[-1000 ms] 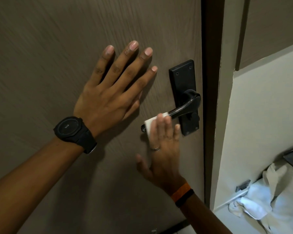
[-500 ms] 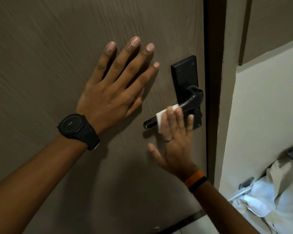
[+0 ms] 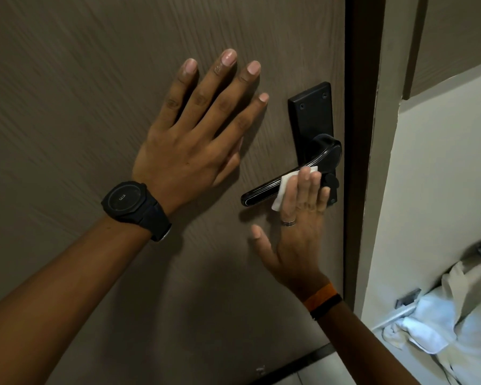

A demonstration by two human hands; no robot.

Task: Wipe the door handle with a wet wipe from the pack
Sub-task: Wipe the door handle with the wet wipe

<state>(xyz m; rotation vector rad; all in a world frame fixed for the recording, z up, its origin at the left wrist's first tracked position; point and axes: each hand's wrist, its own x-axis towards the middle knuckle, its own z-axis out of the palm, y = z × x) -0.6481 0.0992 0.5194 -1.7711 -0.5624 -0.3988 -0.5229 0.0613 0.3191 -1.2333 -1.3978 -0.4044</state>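
Observation:
A black lever door handle [image 3: 264, 191] on a black backplate [image 3: 311, 115] sits at the right edge of a brown wood-grain door [image 3: 81, 93]. My right hand [image 3: 297, 232] presses a white wet wipe [image 3: 282, 187] flat against the lever's middle with straight fingers, thumb spread to the left. The wipe shows only at the fingers' left and top edges. My left hand [image 3: 195, 145], with a black watch on the wrist, lies flat on the door left of the handle, fingers spread. The wipe pack is out of view.
The dark door frame [image 3: 358, 162] runs right of the handle, with a pale wall [image 3: 433, 190] beyond it. White crumpled cloth [image 3: 439, 326] lies low at the right. A dark strip [image 3: 297, 362] crosses the bottom of the door.
My right hand has slid the wipe along the lever from its free end toward the pivot at the right. My left hand has stayed flat on the door.

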